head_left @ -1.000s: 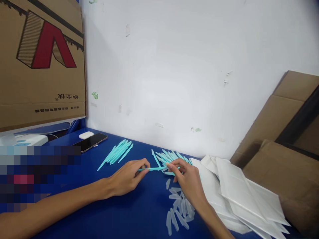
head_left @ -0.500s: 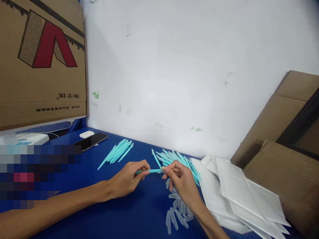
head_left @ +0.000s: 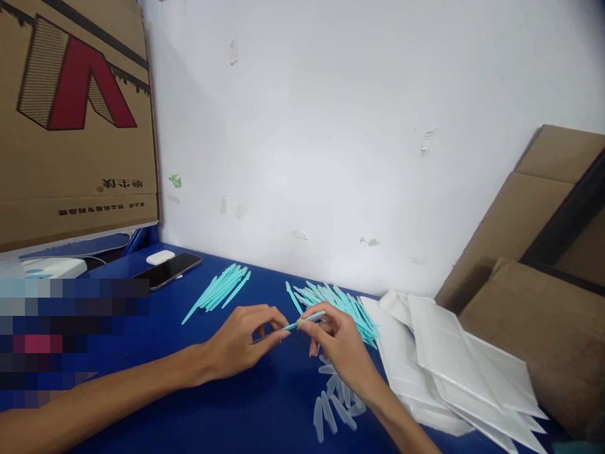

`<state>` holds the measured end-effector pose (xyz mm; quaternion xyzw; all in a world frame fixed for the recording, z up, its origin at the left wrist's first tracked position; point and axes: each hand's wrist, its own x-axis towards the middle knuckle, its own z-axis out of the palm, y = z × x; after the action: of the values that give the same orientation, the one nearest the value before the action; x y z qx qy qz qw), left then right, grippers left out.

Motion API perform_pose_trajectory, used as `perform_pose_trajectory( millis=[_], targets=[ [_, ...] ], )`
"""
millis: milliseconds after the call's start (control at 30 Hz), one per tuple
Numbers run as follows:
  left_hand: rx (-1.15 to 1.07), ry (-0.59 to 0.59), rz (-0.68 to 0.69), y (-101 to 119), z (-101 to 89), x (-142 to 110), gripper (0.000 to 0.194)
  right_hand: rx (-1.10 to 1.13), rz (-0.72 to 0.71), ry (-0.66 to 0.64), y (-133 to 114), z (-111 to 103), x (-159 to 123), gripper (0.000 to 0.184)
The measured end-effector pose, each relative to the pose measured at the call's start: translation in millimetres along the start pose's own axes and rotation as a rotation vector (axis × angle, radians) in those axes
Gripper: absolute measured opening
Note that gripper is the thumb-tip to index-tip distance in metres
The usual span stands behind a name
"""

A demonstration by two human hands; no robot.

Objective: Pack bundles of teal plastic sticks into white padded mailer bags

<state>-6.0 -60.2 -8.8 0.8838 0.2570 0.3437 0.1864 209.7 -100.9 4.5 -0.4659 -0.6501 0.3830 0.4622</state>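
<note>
A slim turquoise eyebrow razor [head_left: 291, 326] is pinched between my two hands above the blue table. My left hand [head_left: 248, 334] grips one end between thumb and fingers. Nearer the other end, the thumb and forefinger of my right hand [head_left: 333, 331] close on it, and its tip sticks out past them, slanting up to the right. Behind my right hand lies a pile of turquoise razors [head_left: 338, 302]. A second bunch of razors [head_left: 220, 287] rests farther left. Several clear plastic blade caps [head_left: 326, 410] are scattered below my right hand, which partly covers them.
White envelopes [head_left: 454, 353] are stacked at the right, against a cardboard box [head_left: 515, 328]. A black phone [head_left: 174, 270] and a white earphone case [head_left: 160, 257] lie at the back left, under a large printed carton [head_left: 80, 157]. A white wall [head_left: 293, 126] closes off the back.
The razor has gone from nearly level to slanting up at its right end. My right fingers have shifted along it, so its tip now shows beyond them. The view has moved slightly.
</note>
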Motion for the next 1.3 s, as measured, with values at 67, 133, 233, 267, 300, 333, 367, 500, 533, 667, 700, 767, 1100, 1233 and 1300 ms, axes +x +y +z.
perform_pose_trajectory(
  millis=[67, 133, 233, 267, 300, 333, 367, 500, 533, 667, 700, 767, 1100, 1233, 1300],
  targets=[
    [0.127, 0.024, 0.059, 0, -5.5, 3, 0.019, -0.019, -0.021, 0.044, -2, -7, 2, 0.033],
    [0.264, 0.037, 0.053, -2, -11.1, 6, 0.022, 0.022, -0.057, 0.125, -5, -18, 5, 0.036],
    [0.531, 0.060, -0.056, -13, -16.9, 10, 0.025, 0.043, -0.078, 0.253, -9, -41, 10, 0.039],
    [0.638, 0.059, -0.105, -18, -17.9, 10, 0.025, 0.018, -0.078, 0.294, -9, -49, 11, 0.041],
    [0.744, 0.052, -0.159, -22, -18.5, 10, 0.026, -0.021, -0.083, 0.342, -8, -58, 13, 0.043],
    [0.844, 0.039, -0.216, -27, -19.0, 10, 0.026, -0.082, -0.088, 0.384, -6, -66, 14, 0.045],
    [0.931, 0.018, -0.270, -30, -19.4, 10, 0.027, -0.172, -0.090, 0.424, -3, -73, 15, 0.046],
    [1.095, -0.083, -0.379, -39, -21.3, 7, 0.032, -0.733, -0.064, 0.557, 16, -96, 19, 0.044],
    [1.100, -0.099, -0.381, -40, -21.8, 6, 0.032, -0.849, -0.037, 0.549, 21, -99, 20, 0.043],
    [1.091, -0.142, -0.366, -45, -21.7, 5, 0.034, -1.085, 0.070, 0.459, 35, -105, 22, 0.041],
    [1.087, -0.157, -0.365, -46, -21.5, 5, 0.034, -1.105, 0.085, 0.431, 37, -106, 22, 0.040],
    [1.076, -0.188, -0.370, -47, -21.2, 5, 0.033, -1.122, 0.116, 0.383, 39, -105, 22, 0.036],
    [1.017, -0.212, -0.440, -53, -22.2, 3, 0.037, -1.100, 0.108, 0.279, 45, -97, 21, 0.034],
    [0.994, -0.201, -0.441, -56, -21.9, 2, 0.037, -1.108, 0.074, 0.290, 48, -98, 21, 0.037],
    [0.975, -0.193, -0.458, -56, -22.3, 3, 0.037, -1.116, 0.039, 0.331, 44, -97, 20, 0.036]
  ],
)
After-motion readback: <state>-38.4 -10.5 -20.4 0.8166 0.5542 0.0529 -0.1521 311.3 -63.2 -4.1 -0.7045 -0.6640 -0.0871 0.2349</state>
